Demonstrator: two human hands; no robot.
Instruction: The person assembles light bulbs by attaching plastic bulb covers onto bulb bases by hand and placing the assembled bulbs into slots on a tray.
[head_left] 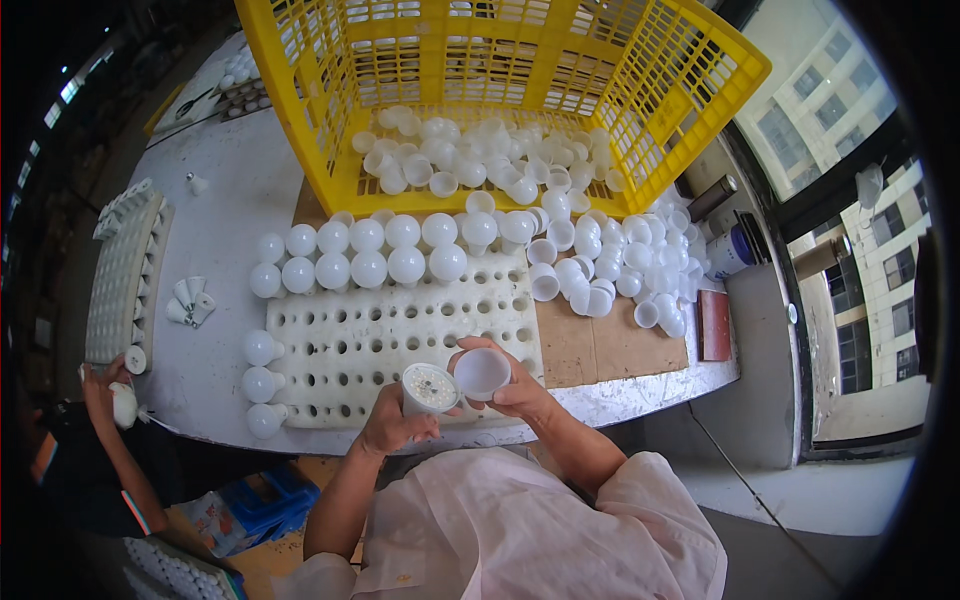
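My left hand (385,424) is closed around an LED bulb base (430,388), whose round circuit board faces up. Close beside it, my right hand (522,392) grips a white bulb cover (482,374) with its hollow opening toward me. The two pieces are nearly side by side; whether their rims touch, I cannot tell. Below both hands lies a white foam tray (424,333) with rows of holes. Round white bulbs (368,268) stand in its far rows, and a few more (262,384) sit along its left edge.
A yellow crate (332,190), tipped on its side, holds many covers. More loose covers (637,256) lie on cardboard (620,350) to the right. Several bulb bases (190,302) lie left. Another person's hand (100,393) is beside a second foam tray (122,285).
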